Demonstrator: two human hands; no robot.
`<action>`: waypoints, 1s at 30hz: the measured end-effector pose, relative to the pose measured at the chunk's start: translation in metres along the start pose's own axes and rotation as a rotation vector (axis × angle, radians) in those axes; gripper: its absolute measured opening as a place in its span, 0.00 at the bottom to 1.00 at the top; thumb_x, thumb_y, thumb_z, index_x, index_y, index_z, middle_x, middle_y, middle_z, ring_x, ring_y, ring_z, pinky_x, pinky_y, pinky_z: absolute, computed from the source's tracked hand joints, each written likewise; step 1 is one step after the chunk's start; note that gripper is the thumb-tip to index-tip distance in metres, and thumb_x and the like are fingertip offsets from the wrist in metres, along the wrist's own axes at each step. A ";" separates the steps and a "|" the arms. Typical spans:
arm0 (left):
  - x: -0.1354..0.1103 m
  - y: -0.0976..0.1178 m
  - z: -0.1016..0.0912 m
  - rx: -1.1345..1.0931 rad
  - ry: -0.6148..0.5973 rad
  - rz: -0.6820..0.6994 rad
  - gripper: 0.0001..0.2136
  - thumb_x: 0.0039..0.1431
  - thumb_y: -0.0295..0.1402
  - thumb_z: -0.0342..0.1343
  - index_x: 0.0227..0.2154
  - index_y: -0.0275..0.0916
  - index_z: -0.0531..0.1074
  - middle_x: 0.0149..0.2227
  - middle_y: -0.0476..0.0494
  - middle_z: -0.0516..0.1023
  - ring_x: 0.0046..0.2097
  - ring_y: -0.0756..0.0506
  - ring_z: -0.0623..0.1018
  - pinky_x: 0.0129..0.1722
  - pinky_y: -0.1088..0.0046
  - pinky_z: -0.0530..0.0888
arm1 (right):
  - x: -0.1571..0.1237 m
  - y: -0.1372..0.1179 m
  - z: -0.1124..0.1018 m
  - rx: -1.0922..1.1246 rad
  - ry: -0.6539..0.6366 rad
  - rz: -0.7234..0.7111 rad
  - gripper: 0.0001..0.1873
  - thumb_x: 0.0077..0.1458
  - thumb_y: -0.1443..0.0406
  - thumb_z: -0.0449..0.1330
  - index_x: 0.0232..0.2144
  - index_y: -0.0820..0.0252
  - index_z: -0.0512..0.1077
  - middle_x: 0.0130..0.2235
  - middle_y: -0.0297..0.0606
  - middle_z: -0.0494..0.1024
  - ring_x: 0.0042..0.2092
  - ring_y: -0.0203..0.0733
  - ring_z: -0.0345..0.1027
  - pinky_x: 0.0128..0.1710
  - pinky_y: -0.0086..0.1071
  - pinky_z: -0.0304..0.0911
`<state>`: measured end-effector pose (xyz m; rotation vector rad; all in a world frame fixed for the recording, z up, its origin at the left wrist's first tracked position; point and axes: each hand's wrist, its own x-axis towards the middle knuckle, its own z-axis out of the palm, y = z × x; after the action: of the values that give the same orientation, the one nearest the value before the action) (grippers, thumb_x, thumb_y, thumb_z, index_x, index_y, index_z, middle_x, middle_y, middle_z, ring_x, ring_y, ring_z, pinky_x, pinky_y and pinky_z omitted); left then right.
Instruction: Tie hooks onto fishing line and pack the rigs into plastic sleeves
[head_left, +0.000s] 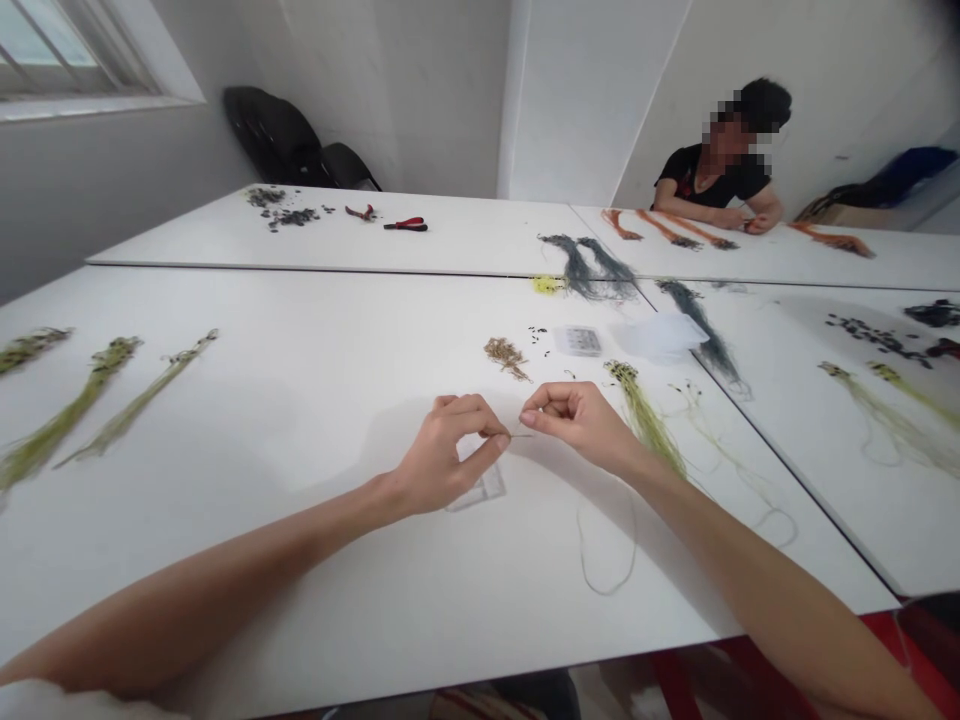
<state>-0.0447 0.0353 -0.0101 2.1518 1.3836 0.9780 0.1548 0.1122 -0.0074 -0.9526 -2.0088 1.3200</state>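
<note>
Pinching a thin needle (521, 435) shut, the left hand (446, 455) is working beside the curled fingers (544, 405) of the right hand (581, 425), their hold unclear, with three finished-looking green bundles (71, 415) lying left of it.

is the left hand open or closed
Closed: the left hand is pinched, its fingers curled toward the thumb, with a thin strand sticking out toward the right hand.

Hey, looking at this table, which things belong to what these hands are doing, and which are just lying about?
In use: left hand and right hand pinching a thin strand; probably the pale green thread bundle beside the right hand.

Lying about: loose thread loop, clear plastic box, red-handled pliers, black chair.
</note>
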 end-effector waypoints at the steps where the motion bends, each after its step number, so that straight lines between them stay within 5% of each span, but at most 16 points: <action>1: 0.000 0.000 -0.001 -0.017 0.030 -0.017 0.08 0.62 0.31 0.50 0.29 0.41 0.72 0.31 0.48 0.75 0.35 0.47 0.74 0.45 0.63 0.65 | 0.000 0.000 -0.001 0.017 -0.031 0.018 0.10 0.53 0.58 0.61 0.29 0.60 0.73 0.18 0.27 0.59 0.21 0.31 0.47 0.21 0.28 0.43; 6: 0.003 -0.001 -0.003 -0.059 0.143 -0.111 0.09 0.62 0.30 0.51 0.26 0.39 0.70 0.30 0.49 0.72 0.34 0.48 0.72 0.41 0.66 0.66 | 0.000 -0.001 -0.001 -0.012 -0.135 -0.049 0.07 0.53 0.61 0.61 0.29 0.59 0.74 0.24 0.32 0.69 0.23 0.31 0.51 0.23 0.29 0.48; 13: 0.003 -0.006 0.000 0.032 0.145 -0.137 0.08 0.61 0.29 0.51 0.27 0.39 0.71 0.29 0.49 0.71 0.33 0.48 0.72 0.42 0.65 0.65 | -0.007 -0.009 -0.003 -0.222 -0.045 -0.166 0.03 0.51 0.66 0.63 0.27 0.55 0.78 0.44 0.34 0.76 0.23 0.28 0.49 0.24 0.30 0.50; 16: 0.003 -0.007 0.001 0.038 0.157 -0.110 0.08 0.61 0.29 0.51 0.27 0.39 0.71 0.30 0.49 0.72 0.33 0.48 0.71 0.42 0.66 0.66 | -0.007 -0.008 -0.003 -0.186 -0.070 -0.104 0.03 0.50 0.65 0.64 0.28 0.56 0.79 0.37 0.36 0.78 0.20 0.27 0.48 0.21 0.29 0.48; 22: 0.003 -0.004 0.000 -0.080 0.202 -0.106 0.08 0.62 0.29 0.52 0.26 0.38 0.70 0.30 0.48 0.70 0.32 0.49 0.71 0.36 0.71 0.68 | -0.006 -0.007 0.003 0.020 -0.175 0.070 0.07 0.54 0.63 0.60 0.31 0.62 0.75 0.22 0.34 0.72 0.22 0.33 0.62 0.24 0.28 0.57; 30: 0.002 -0.002 0.001 -0.139 0.203 -0.120 0.08 0.61 0.28 0.52 0.26 0.37 0.70 0.30 0.48 0.70 0.33 0.50 0.71 0.35 0.72 0.68 | -0.018 -0.011 0.020 -0.303 0.060 -0.233 0.05 0.53 0.68 0.58 0.29 0.59 0.74 0.19 0.27 0.58 0.22 0.30 0.49 0.23 0.28 0.49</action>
<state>-0.0449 0.0380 -0.0119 1.8886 1.4709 1.2347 0.1475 0.0842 -0.0054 -0.8435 -2.2347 0.8697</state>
